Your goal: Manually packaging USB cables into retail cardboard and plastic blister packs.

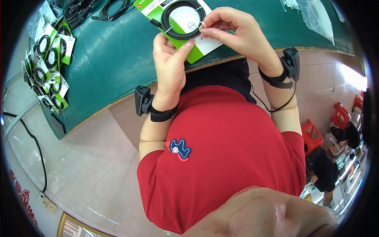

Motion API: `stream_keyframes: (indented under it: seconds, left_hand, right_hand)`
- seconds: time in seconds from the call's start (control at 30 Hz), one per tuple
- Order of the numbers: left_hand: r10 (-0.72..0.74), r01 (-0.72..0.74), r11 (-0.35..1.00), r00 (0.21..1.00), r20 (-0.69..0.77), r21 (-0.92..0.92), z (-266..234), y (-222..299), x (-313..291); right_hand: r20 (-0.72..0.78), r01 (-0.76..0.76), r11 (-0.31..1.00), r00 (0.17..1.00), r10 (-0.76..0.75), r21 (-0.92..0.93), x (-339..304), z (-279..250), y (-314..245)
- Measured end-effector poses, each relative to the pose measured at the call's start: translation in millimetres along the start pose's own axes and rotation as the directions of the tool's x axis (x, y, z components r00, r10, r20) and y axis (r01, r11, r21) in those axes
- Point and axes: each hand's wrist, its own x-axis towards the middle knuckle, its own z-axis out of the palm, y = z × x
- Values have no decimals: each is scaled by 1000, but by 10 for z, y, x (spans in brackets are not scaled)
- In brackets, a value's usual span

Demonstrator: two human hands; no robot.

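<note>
- A desk (114, 55) with a green top and a thin brown front edge.
- At its left end, a heaped pile of carded cables (51, 57), black coils on green-and-white cards, many overlapping.
- Just beside the pile, near the far side, a thick bundle of black cable (77, 12).
- Right of that, a looser black coil (112, 11).
- Far right, a clear plastic bag (319, 23) beside scattered white ties (290, 4).

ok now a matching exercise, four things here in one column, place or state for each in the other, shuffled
1. Person's left hand
2. Person's right hand
3. Pile of carded black cables
4. Clear plastic bag

A. Right end of the green tabletop
B. Gripping the green-and-white card
C. Left end of the tabletop
D. Pinching a thin white tie

Pairs: 1-B, 2-D, 3-C, 4-A
</note>
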Motion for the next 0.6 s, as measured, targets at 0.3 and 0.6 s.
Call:
stream_keyframes:
  seconds: [0.3, 0.6]
  left_hand:
    - [-10, 10, 1000, 1000, 14, -9, 1, 15, 11]
    - [12, -12, 1000, 1000, -1, 28, 5, 38, 15]
  right_hand:
    - [-41, 119, 970, 991, -130, -212, -4, 8, -100]
    - [-63, 229, 919, 963, -262, -322, -6, 53, -135]
